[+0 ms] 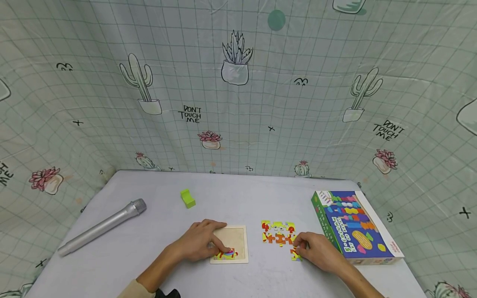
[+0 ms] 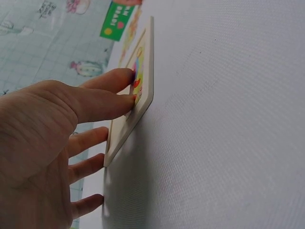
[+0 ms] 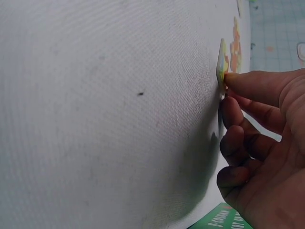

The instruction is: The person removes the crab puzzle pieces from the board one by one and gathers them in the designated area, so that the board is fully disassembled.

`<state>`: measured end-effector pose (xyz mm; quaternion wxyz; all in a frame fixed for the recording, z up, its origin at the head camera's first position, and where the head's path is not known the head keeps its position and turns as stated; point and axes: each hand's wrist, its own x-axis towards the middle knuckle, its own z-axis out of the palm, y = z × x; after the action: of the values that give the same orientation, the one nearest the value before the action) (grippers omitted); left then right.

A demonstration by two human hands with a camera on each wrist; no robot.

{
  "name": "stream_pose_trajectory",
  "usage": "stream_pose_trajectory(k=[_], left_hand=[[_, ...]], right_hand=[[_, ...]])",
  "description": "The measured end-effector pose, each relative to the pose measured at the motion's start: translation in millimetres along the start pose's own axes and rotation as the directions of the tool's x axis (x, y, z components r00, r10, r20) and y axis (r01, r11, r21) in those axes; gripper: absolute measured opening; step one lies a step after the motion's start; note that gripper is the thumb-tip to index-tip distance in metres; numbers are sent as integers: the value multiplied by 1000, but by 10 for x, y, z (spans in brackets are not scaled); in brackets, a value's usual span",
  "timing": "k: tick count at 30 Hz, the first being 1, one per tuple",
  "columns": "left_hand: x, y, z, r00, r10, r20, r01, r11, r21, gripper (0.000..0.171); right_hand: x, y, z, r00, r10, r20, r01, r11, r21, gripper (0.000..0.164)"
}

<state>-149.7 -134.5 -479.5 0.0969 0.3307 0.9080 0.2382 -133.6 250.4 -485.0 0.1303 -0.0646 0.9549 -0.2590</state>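
- Puzzle piece [image 1: 296, 253] — small, yellow and red — sits on the desk's near side, just below the cluster of loose pieces [image 1: 278, 232]; the right hand [image 1: 319, 251] pinches it between thumb and curled fingers, lifting one edge off the surface.
- Judging from that grip, the step goes best if the pinch stays on the piece's rim, so its printed face and tabs stay visible for matching.
- Puzzle tray [image 1: 231, 244], a pale wooden frame, lies near the middle of the desk's near edge, well apart from the piece; the left hand [image 1: 201, 242] rests flat on it, fingers straight, fingertips on the few coloured pieces already seated at its near side.
- That hand should keep the tray pressed down, I judge, so it does not slide when a piece goes in.
- Further out: a green block [image 1: 188, 198] behind the tray, a silver microphone [image 1: 101, 227] toward the left edge, a colourful box [image 1: 355, 227] at the right edge.
- Right wrist view shows the piece [image 3: 221, 64] tilted up off the desk — the head view does not.
- Left wrist view shows the fingertips [image 2: 125, 101] on the tray [image 2: 131, 121].
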Motion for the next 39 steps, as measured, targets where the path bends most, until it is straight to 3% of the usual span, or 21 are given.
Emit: stream_pose_trajectory(k=[13, 23, 32, 39], left_hand=[[17, -21, 8, 1000, 8, -10, -7, 1000, 21, 33], [3, -11, 7, 1000, 16, -18, -16, 1000, 4, 33], [5, -10, 9, 1000, 10, -16, -9, 1000, 19, 34], [7, -6, 23, 1000, -3, -17, 4, 998, 57, 42]], right_hand=[[37, -36, -19, 999, -14, -52, 16, 999, 44, 10], [86, -236, 70, 987, -153, -51, 157, 984, 86, 4], [172, -594, 280, 957, -289, 2, 286, 949, 130, 3], [226, -899, 432, 916, -389, 96, 380, 919, 107, 5]])
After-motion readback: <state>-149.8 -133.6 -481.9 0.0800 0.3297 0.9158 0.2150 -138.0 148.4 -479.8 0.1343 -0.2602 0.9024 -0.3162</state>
